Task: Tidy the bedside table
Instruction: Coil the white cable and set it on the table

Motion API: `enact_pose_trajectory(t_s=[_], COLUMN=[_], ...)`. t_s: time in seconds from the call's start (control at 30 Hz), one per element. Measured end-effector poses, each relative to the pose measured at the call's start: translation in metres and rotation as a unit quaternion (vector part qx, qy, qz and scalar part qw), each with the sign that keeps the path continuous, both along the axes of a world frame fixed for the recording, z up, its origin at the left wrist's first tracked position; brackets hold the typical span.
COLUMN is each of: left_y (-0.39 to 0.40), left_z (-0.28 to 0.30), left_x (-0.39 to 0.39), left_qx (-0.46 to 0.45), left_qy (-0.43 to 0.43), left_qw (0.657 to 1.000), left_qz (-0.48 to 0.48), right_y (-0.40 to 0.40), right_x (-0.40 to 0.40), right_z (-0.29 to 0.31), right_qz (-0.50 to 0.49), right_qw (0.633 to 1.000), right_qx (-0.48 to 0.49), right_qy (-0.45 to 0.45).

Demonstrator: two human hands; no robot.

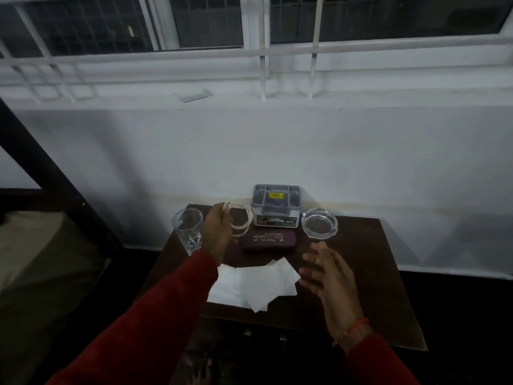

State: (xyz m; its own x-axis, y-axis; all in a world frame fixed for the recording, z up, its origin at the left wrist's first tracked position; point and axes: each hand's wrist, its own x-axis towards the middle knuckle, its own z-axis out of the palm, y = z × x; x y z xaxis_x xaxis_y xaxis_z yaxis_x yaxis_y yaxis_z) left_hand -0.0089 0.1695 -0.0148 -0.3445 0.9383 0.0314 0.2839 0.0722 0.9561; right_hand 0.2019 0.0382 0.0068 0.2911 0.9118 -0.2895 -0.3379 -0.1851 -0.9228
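Observation:
My left hand holds a coil of thin white cable above the back left of the dark wooden bedside table. My right hand hovers over the table's right half, fingers spread, holding nothing. A clear drinking glass stands upright at the table's left edge, beside my left hand. Near the middle lies a maroon spectacle case. Behind it sits a grey plastic box with a yellow label. A round glass ashtray rests at the back right. Crumpled white paper tissues lie at the front centre.
A white wall rises right behind the table, with a barred window and sill above. A bed with a dark frame stands to the left. Dark floor surrounds the table.

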Motion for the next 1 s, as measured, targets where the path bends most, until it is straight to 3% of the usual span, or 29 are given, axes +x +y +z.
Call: enact_pose_trajectory(t_s=[0.23,0.47,0.6,0.7,1.0], left_y=[0.081,0.098,0.094,0.091,0.075], left_z=[-0.009,-0.036,-0.032,-0.032,-0.031], left_x=[0.015,0.012,0.016,0.020,0.016], left_qx=[-0.074,-0.217,-0.300,-0.291,-0.192], left_qy=[0.038,0.132,0.252,0.284,0.252], left_qw=[0.988,0.964,0.917,0.911,0.945], left_qz=[0.132,0.084,0.070,0.070,0.076], right_y=[0.010,0.016,0.017,0.014,0.010], right_x=[0.013,0.020,0.017,0.015,0.009], right_z=[-0.008,-0.014,-0.009,-0.006,0.004], right_qz=[-0.010,-0.009,-0.004,-0.002,0.005], right_qw=[1.000,1.000,1.000,1.000,1.000], right_qx=[-0.007,-0.016,-0.014,-0.014,-0.027], right_qy=[0.013,0.012,0.018,0.016,0.008])
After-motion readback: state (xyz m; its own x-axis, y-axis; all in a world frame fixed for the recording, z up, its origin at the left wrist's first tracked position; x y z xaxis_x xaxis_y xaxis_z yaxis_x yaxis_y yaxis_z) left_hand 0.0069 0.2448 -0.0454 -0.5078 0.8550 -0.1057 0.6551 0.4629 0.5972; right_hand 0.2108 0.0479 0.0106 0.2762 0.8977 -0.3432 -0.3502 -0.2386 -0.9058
